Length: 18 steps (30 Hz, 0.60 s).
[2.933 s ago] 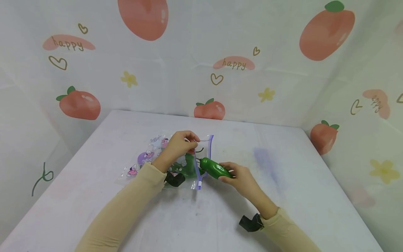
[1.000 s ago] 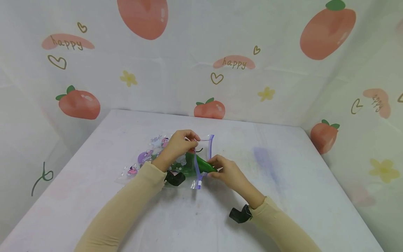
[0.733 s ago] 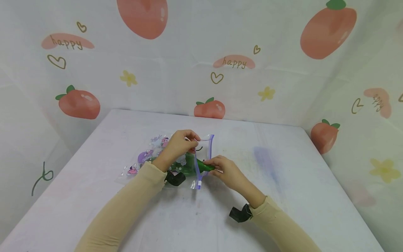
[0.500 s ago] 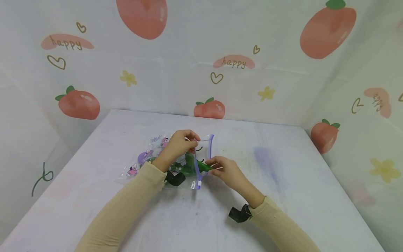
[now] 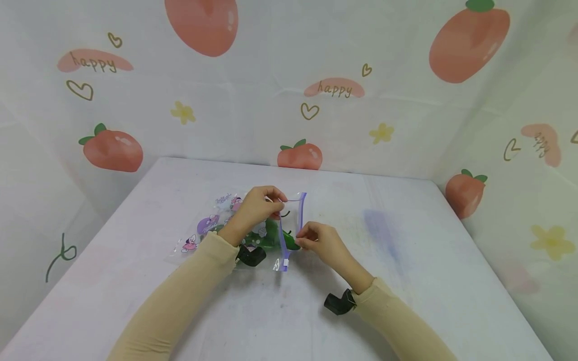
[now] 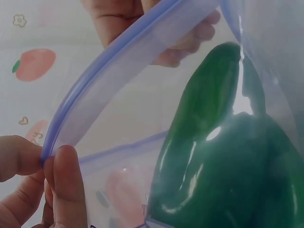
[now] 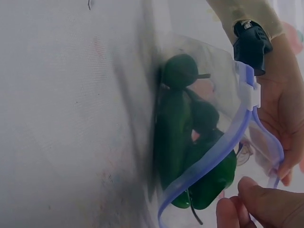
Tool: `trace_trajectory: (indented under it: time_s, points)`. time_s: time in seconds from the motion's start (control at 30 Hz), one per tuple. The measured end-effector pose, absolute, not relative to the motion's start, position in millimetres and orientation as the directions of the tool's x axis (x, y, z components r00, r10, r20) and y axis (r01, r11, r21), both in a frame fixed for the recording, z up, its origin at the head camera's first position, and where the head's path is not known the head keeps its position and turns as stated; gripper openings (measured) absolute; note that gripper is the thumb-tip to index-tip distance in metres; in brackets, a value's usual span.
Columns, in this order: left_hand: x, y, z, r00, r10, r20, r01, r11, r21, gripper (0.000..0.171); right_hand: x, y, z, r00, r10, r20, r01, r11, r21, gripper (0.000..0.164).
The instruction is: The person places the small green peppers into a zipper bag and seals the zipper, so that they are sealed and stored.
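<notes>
A clear zip bag (image 5: 292, 199) with a purple rim lies on the table, its mouth facing right. Inside are several glossy green peppers (image 7: 209, 178) with thin dark stems; the end of one green pepper (image 5: 290, 241) shows at the mouth. My left hand (image 5: 259, 205) pinches the upper rim between thumb and fingers, and the left wrist view shows that rim lifted away from the opposite one. Just outside the mouth is my right hand (image 5: 322, 240), its fingers loosely curled near the pepper's end. No pepper shows in its grasp.
The white table (image 5: 384, 260) carries a bluish-purple smudge on the right. A fabric backdrop (image 5: 253, 115) printed with peaches stands behind and at both sides. A black wrist camera (image 5: 339, 302) sits at the right cuff.
My right hand has pushed a green pepper leftward into the bag, stem first, and has let go of its tapered end. My left hand has kept its hold on the rim.
</notes>
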<state>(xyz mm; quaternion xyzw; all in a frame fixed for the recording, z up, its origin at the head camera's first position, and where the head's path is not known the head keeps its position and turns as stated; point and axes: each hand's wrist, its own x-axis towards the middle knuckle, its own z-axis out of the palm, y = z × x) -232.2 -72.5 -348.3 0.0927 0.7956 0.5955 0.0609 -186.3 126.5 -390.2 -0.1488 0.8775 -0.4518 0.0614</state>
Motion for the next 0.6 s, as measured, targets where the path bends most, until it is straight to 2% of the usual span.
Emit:
trace_trajectory:
  time_s: [0.6]
  points:
    - [-232.9, -72.7, -348.8, -0.975, 0.221, 0.011, 0.074, 0.277, 0.958, 0.016, -187.7, 130.0, -394.9, -0.947, -0.320, -0.027, -0.170, 0.574, -0.801, 0.011]
